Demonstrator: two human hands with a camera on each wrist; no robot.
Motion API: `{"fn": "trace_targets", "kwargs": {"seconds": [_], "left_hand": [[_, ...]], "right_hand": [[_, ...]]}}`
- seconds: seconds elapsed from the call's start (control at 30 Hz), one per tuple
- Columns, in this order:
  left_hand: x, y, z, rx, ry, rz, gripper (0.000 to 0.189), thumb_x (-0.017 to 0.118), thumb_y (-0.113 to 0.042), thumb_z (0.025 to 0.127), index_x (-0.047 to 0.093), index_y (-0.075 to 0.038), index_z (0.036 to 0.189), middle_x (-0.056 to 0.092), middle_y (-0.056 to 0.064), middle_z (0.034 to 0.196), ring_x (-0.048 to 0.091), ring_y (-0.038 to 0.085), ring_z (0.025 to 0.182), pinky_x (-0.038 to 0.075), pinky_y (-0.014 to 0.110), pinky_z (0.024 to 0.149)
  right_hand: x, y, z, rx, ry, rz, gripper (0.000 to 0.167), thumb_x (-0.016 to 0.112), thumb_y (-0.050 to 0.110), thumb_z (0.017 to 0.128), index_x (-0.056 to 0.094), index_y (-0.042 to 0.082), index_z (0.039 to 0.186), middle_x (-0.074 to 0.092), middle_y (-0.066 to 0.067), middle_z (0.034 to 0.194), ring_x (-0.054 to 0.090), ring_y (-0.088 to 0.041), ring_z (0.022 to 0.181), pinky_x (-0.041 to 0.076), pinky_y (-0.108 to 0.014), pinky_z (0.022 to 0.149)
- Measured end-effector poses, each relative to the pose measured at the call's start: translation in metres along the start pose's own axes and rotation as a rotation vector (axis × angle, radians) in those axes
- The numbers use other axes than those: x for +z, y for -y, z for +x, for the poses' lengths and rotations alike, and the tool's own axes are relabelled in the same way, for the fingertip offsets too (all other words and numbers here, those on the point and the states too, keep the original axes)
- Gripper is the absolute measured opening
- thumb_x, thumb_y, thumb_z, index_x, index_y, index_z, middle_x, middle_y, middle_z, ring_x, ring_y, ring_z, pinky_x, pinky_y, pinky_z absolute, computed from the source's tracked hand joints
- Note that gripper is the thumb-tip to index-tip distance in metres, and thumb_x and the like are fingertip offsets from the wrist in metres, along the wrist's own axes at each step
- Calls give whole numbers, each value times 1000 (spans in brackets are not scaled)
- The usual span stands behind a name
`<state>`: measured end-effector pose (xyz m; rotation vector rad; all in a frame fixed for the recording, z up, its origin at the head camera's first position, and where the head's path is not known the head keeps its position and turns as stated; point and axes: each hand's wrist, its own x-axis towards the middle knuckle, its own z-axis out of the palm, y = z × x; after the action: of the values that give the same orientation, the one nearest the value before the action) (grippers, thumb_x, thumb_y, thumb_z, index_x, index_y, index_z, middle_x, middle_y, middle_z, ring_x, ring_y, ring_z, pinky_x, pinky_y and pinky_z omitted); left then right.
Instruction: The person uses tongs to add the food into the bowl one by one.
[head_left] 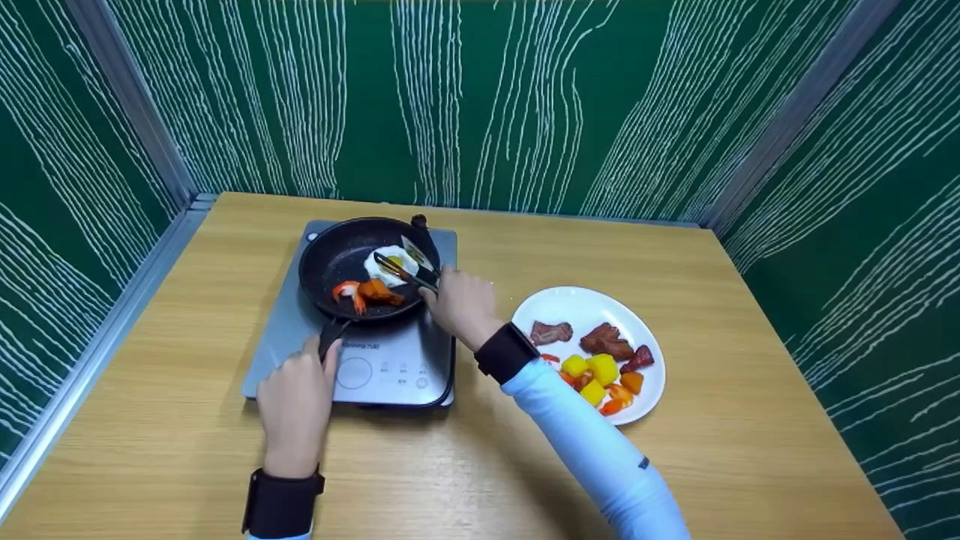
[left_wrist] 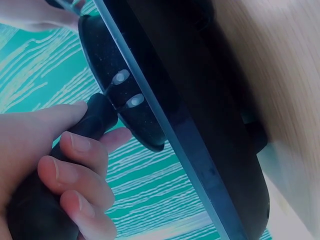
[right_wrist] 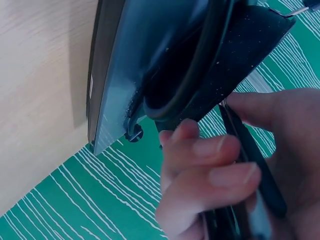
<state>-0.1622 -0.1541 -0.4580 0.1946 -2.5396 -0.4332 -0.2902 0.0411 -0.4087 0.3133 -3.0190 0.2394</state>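
My left hand [head_left: 296, 386] grips the black handle [left_wrist: 102, 117] of a frying pan [head_left: 330, 251], its fingers curled round it in the left wrist view. The pan sits on an induction cooker [head_left: 285, 345]. In it lie a fried egg [head_left: 381, 271], a shrimp [head_left: 348, 289] and an orange-brown piece of food [head_left: 381, 292]. My right hand [head_left: 466, 304] holds dark tongs [head_left: 426, 279] over the pan's right side, their arms spread around part of the egg. Whether the tongs touch the egg, I cannot tell. The right wrist view shows the fingers round the tongs [right_wrist: 250, 160].
Right of the cooker, a white oval plate [head_left: 651, 337] holds brown meat pieces [head_left: 607, 341], several yellow chunks [head_left: 602, 369] and orange-red pieces [head_left: 619, 396]. My right forearm crosses its left edge. Green white-streaked panels [head_left: 525, 105] stand around the wooden table [head_left: 720, 450].
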Motion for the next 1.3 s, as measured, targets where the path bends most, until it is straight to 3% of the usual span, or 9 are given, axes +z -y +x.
{"fn": "trace_targets", "kwargs": {"seconds": [0.5,0.63,0.87,1.07,1.17,1.3], "left_hand": [[-2,-1,0,-19,49,3,39,65,-33,101,70,5,111,67,21,65,64,37,50,46,46,42],[-3,-2,1,-25,60,5,39,64,-33,101,70,4,112,67,21,66,64,38,51,46,46,43],[-3,-2,1,-31,71,6,38,64,-33,101,69,4,111,67,21,66,64,38,51,46,46,43],[-3,-2,0,-18,42,6,37,65,-33,101,69,3,106,66,22,64,64,39,50,44,47,41],[-2,-2,0,-21,45,7,37,65,-33,101,69,3,104,65,21,62,63,38,49,42,46,41],[-2,-2,0,-22,52,4,36,65,-33,101,69,3,105,64,20,62,62,37,48,42,44,40]], "right_hand": [[-1,-16,-13,-18,11,133,52,59,53,100,63,4,118,71,-13,93,67,-29,79,49,-43,64],[-3,-23,-21,-47,-21,143,51,61,53,99,64,4,114,70,-12,88,67,-29,75,49,-44,61],[-6,-42,-42,-33,-5,204,52,60,56,98,62,6,112,63,-6,80,55,-22,63,38,-35,52],[-13,-71,-66,19,24,220,57,61,57,97,61,7,125,65,-5,81,59,-22,67,44,-36,56],[-17,-93,-80,34,31,234,51,63,55,97,62,8,117,61,-4,78,54,-20,65,40,-33,56],[-20,-130,-99,32,-27,197,41,67,52,95,61,11,99,54,0,72,49,-17,59,36,-32,52]]}}
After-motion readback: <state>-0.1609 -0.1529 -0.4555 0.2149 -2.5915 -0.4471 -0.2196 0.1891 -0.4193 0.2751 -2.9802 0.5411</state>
